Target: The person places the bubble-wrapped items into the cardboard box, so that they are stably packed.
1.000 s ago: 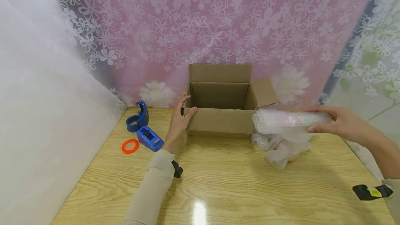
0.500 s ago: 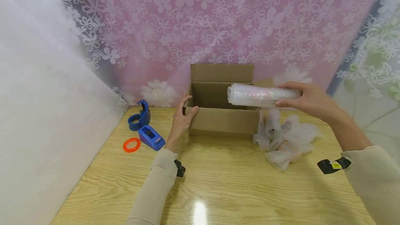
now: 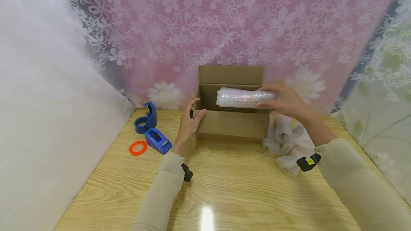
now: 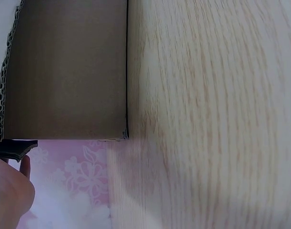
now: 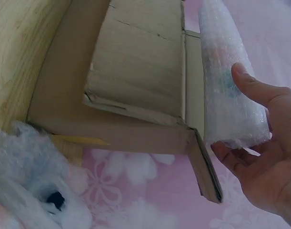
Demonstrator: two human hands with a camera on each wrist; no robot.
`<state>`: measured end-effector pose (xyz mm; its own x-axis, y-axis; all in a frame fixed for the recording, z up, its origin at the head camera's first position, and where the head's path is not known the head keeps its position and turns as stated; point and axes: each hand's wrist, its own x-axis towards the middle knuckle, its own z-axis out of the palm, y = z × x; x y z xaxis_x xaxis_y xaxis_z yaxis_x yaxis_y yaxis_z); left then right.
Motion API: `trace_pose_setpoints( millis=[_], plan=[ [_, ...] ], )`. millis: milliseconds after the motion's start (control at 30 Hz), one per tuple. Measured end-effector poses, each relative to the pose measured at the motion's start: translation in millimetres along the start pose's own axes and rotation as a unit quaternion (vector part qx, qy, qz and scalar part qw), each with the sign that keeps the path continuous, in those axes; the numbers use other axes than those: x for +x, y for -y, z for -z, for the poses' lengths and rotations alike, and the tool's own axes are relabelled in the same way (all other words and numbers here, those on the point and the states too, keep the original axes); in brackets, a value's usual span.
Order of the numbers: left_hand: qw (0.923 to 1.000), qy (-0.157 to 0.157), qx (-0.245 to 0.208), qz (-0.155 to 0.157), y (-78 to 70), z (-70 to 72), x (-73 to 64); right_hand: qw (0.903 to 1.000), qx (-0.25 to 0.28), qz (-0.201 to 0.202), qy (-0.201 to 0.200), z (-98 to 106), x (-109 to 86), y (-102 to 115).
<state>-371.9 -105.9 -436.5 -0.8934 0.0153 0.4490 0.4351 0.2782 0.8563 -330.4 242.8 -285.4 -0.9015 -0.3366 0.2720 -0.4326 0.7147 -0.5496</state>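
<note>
An open cardboard box (image 3: 232, 124) stands at the back of the table, its rear flap upright and its front flap folded down outside. My left hand (image 3: 188, 124) grips the box's left front corner, thumb on the front flap and fingers at the left side. Above the box opening my right hand (image 3: 284, 101) holds a long bubble-wrapped bundle (image 3: 237, 97) by its right end, lying level. In the right wrist view the thumb presses one side of the bundle (image 5: 226, 90) and the fingers curl under its end; what is wrapped inside is hidden.
Several bubble-wrapped items (image 3: 285, 149) lie right of the box, partly behind the right forearm. On the left are a blue tape gun (image 3: 146, 120), a blue tape dispenser (image 3: 158, 141) and an orange ring (image 3: 138, 148). A floral curtain (image 3: 231, 27) hangs behind the box.
My right hand has carried the bubble-wrapped bundle leftward from above the wrapped items to over the box opening. My left hand keeps its grip on the box corner.
</note>
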Motion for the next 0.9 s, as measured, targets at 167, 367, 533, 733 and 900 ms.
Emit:
trace_pose_setpoints(
  millis=[167, 367, 533, 733, 900],
  plan=[
    [1.0, 0.003, -0.007, -0.005, 1.2, -0.8, 0.0, 0.9993, 0.013, 0.032, -0.009, -18, 8.1, -2],
    [0.9999, 0.006, -0.01, -0.012, 1.6, -1.2, 0.3, 0.9991, -0.031, 0.029, -0.003, -31, 15.0, 1],
    [0.9998, 0.008, -0.01, -0.018, 2.5, -2.1, 1.0, 0.9994, -0.015, 0.015, 0.029, -41, 21.4, 1],
    [0.9998, 0.003, -0.014, -0.016, 4.7, -2.9, 0.9, 0.9983, -0.014, -0.003, 0.056, -53, 28.3, 5],
    [0.9998, -0.006, -0.011, -0.016, 5.8, -2.9, 3.0, 0.9975, -0.014, -0.013, 0.069, -59, 33.8, 9]
  ],
)
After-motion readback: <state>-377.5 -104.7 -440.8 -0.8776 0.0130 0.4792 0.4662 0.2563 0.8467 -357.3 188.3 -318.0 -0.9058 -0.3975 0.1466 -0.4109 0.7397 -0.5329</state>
